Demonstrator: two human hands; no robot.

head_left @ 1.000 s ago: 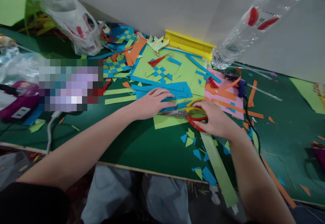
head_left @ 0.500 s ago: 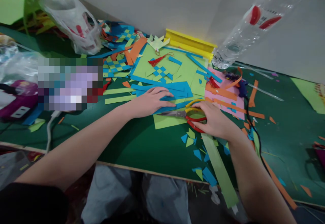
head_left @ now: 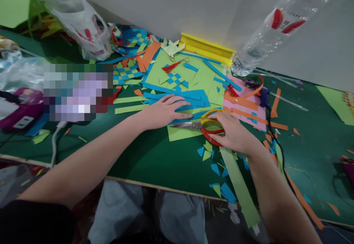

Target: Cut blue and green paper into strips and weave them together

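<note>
Left hand [head_left: 166, 112] lies flat, fingers spread, pressing on blue paper strips [head_left: 193, 95] mid-table [head_left: 155, 162]. Right hand [head_left: 235, 134] curls around the scissors [head_left: 204, 126], just right of it: red and yellow handles, blades together, pointing left over a green sheet [head_left: 179, 133].

Green table top [head_left: 155, 159], wooden front edge; cut paper covered its far middle.
Scissors [head_left: 190, 125] with red and yellow handles lay on a light-green sheet [head_left: 179, 134], blue strips [head_left: 193, 95] just beyond them. A pink sheet [head_left: 256, 117] bearing orange strips [head_left: 240, 102] lay to the right, woven blue-green squares [head_left: 125, 71] to the left. A long green strip [head_left: 240, 185] overhung the near edge, small offcuts [head_left: 214, 168] beside it. A black cable [head_left: 277, 144] ran along the right.
</note>
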